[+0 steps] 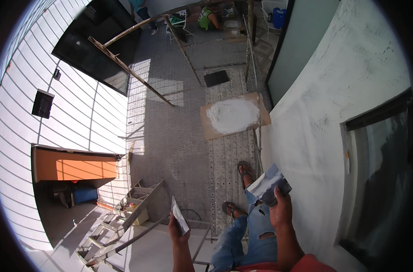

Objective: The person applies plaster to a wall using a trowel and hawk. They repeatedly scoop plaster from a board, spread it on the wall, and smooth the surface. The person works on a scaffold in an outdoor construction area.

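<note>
My right hand [281, 209] is closed around a wide, flat putty knife [271, 182], its blade smeared with white paste and held beside the pale wall [301, 131]. Lower and to the left, my left hand [176, 230] grips another flat putty blade [180, 216], seen nearly edge-on, with whitish smears. Ahead of my sandalled feet lies a brown board [209, 132] bearing a broad spread of white paste [233, 114]. Both hands are apart from the wall and the board.
I stand on a perforated metal plank [233, 156] above the paved floor [170, 136]. A black flat piece [216, 78] lies beyond the board. Wooden poles [134, 76] rise ahead; a ladder [124, 222] leans at lower left. Two people are at the far end, one in a green top [205, 19].
</note>
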A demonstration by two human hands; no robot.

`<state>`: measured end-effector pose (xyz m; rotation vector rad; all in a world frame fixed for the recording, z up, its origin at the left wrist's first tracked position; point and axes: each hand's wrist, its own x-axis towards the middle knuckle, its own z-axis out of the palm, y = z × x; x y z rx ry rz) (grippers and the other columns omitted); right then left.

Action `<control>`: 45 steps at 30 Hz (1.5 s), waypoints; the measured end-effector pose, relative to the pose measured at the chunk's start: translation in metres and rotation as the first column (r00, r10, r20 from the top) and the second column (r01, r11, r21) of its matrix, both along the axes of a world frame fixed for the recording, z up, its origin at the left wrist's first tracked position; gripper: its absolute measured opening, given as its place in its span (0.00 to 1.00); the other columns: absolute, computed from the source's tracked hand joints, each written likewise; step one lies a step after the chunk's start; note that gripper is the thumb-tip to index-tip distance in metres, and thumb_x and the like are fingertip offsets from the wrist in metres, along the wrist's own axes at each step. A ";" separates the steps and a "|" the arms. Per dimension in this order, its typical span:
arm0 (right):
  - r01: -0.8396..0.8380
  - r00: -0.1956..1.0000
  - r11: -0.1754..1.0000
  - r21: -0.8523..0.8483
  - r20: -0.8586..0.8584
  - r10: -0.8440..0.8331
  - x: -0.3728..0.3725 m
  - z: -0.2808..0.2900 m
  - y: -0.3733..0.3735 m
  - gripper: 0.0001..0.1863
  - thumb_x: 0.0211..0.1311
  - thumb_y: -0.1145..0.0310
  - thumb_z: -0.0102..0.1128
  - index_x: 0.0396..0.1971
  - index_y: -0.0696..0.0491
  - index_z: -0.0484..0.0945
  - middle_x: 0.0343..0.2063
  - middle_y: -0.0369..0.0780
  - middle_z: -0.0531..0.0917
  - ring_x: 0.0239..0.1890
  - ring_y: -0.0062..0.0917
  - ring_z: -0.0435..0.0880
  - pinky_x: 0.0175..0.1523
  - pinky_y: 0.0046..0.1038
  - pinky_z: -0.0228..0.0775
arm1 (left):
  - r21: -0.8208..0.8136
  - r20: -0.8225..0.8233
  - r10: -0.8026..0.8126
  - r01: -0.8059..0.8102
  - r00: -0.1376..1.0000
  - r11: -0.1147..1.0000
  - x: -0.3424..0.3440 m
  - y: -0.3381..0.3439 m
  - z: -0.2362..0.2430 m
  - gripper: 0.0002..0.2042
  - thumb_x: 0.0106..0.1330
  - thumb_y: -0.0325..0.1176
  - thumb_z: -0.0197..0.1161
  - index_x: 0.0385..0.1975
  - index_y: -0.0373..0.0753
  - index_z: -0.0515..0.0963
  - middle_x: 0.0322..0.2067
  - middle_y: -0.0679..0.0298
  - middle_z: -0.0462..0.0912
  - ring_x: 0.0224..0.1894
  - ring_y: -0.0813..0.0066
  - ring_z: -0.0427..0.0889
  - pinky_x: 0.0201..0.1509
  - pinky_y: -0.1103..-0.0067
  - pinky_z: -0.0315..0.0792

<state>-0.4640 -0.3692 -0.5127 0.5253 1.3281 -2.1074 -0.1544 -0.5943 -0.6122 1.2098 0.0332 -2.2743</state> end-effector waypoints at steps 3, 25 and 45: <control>-0.071 0.987 0.986 0.148 -0.131 0.091 -0.017 0.014 -0.005 0.24 0.73 0.65 0.58 0.62 0.61 0.70 0.56 0.43 0.78 0.56 0.30 0.78 0.63 0.31 0.66 | 0.010 0.075 -0.099 0.098 0.992 0.995 -0.064 -0.006 0.017 0.16 0.79 0.47 0.48 0.52 0.45 0.79 0.33 0.64 0.88 0.28 0.73 0.88 0.27 0.74 0.85; -0.086 -0.378 0.515 0.853 -0.507 0.775 -0.236 0.062 -0.124 0.40 0.52 0.79 0.65 0.66 0.30 0.73 0.65 0.40 0.69 0.65 0.38 0.69 0.68 0.42 0.63 | -0.253 -0.057 -0.431 0.405 0.900 0.879 -0.370 -0.088 0.182 0.20 0.81 0.43 0.45 0.62 0.36 0.69 0.49 0.58 0.84 0.44 0.65 0.88 0.46 0.70 0.85; -0.709 0.686 0.693 0.129 -0.101 0.720 -0.201 -0.066 -0.114 0.28 0.75 0.60 0.52 0.72 0.47 0.63 0.60 0.42 0.73 0.62 0.34 0.72 0.68 0.40 0.63 | -0.092 0.159 -0.247 0.264 0.956 0.960 -0.341 -0.143 0.127 0.19 0.79 0.52 0.45 0.44 0.46 0.79 0.19 0.66 0.83 0.14 0.72 0.82 0.11 0.75 0.77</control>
